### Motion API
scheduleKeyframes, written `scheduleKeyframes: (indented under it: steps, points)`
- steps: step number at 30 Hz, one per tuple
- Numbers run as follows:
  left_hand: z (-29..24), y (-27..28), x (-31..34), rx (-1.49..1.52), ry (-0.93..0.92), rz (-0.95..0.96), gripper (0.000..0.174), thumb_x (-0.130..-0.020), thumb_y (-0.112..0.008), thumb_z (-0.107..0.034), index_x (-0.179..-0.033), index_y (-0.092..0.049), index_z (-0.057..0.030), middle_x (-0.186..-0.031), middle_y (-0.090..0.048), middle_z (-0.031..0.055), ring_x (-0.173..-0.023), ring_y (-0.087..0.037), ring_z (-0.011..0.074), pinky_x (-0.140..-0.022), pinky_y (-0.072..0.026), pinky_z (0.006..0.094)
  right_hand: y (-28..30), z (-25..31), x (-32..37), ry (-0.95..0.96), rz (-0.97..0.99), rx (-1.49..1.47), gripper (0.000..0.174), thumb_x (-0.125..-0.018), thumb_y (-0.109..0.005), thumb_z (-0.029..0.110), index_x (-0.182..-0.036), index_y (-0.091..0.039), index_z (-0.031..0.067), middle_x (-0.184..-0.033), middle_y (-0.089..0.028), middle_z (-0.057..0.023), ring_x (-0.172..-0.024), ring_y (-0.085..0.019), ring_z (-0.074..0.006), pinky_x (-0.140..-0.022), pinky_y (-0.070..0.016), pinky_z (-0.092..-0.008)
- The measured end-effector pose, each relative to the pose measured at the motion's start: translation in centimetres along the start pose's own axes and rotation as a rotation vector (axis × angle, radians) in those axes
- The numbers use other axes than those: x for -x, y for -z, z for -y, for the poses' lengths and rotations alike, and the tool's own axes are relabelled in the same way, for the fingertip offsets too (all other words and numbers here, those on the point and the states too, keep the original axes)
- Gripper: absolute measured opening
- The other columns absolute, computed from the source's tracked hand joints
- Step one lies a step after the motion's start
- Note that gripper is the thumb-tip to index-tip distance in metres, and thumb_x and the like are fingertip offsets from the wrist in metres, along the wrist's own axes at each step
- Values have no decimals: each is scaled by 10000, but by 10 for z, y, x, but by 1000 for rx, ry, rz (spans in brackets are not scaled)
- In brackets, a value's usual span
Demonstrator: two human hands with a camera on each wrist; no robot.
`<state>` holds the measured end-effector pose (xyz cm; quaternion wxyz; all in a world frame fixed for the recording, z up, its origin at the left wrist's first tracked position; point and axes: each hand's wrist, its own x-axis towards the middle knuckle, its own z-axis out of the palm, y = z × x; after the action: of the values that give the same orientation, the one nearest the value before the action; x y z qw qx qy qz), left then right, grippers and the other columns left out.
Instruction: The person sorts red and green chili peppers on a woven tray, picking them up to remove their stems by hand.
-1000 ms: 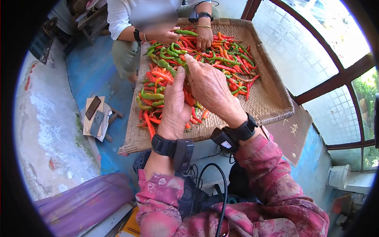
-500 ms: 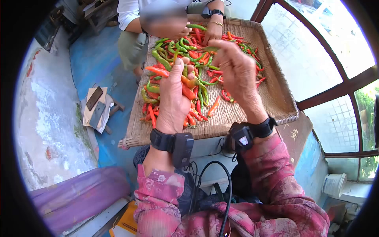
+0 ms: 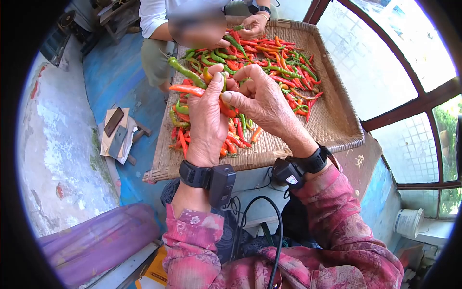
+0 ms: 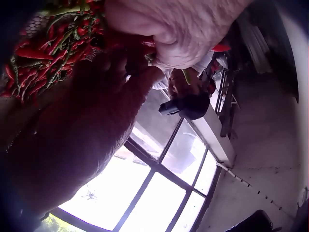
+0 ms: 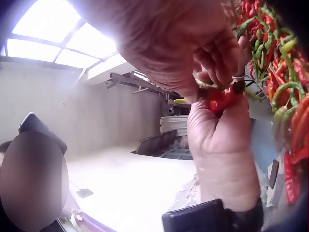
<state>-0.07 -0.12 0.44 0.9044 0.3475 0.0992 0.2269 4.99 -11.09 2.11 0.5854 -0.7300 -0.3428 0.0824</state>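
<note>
My left hand (image 3: pixel 208 126) grips a bunch of peppers over the basket's near left part. A green pepper (image 3: pixel 185 71) and an orange-red pepper (image 3: pixel 186 90) stick out to its left, and red ones show under the fingers. The right hand (image 3: pixel 266 104) is against the bunch, thumb and fingers bent at its right side; whether it pinches a pepper is hidden. In the right wrist view, a red pepper (image 5: pixel 219 99) lies within the left hand (image 5: pixel 224 145), below the right fingers. Red and green peppers (image 3: pixel 284 62) spread over the woven basket (image 3: pixel 332 115).
Across the basket, another person's hand (image 3: pixel 253 26) is among the peppers. Two phones lie on a small stool (image 3: pixel 126 126) at left. Black cables (image 3: pixel 276 226) hang below my wrists. Windows (image 3: pixel 370 62) and a white bucket (image 3: pixel 409 222) are at right, purple cloth (image 3: pixel 103 241) at lower left.
My right hand moved out over the basket, then came back to the left hand's bunch. The green pepper now sticks out at left. The other person's hand shifted back toward the far rim.
</note>
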Motion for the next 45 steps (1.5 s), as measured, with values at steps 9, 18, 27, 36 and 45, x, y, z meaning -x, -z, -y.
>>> scheduleKeyframes:
  steps: [9,18,27,36,45]
  points:
    - [5,-3,1,-159,-138,-54,157,-864,-589,-87,-1016,-597,-49,-875,-563,-6,-710,-523,65,-608,-454,199,1,13,8,54,80,63,313,-802,-640,98,-995,-413,4,-668,-603,-121,-609,-596,-168,-549,-457,-299]
    - [0,-9,1,-107,-107,-60,180,-883,-582,-173,-994,-596,-32,-764,-556,15,-645,-522,72,-579,-441,208,-1,5,12,342,54,160,93,-797,-578,22,-855,-514,-12,-764,-572,-170,-712,-595,-338,-610,-472,-378]
    - [7,2,-1,-104,-35,73,271,-890,-578,-237,-1014,-576,4,-840,-550,33,-715,-503,86,-689,-436,226,51,11,5,-282,266,-315,275,-910,-480,260,-753,-530,40,-542,-452,19,-416,-407,-43,-378,-308,-190]
    - [-6,6,-6,-46,13,-70,245,-885,-579,-175,-1054,-554,0,-853,-540,42,-712,-501,105,-610,-449,226,76,-21,1,407,-389,1146,260,-814,-617,255,-894,-600,9,-810,-581,-129,-752,-577,-211,-653,-466,-349]
    - [5,2,-3,-69,-95,161,210,-874,-539,-39,-1082,-527,-11,-887,-562,56,-712,-527,116,-667,-456,247,15,-8,9,-157,259,13,212,-838,-572,158,-924,-576,-36,-691,-589,-75,-613,-559,-142,-557,-451,-291]
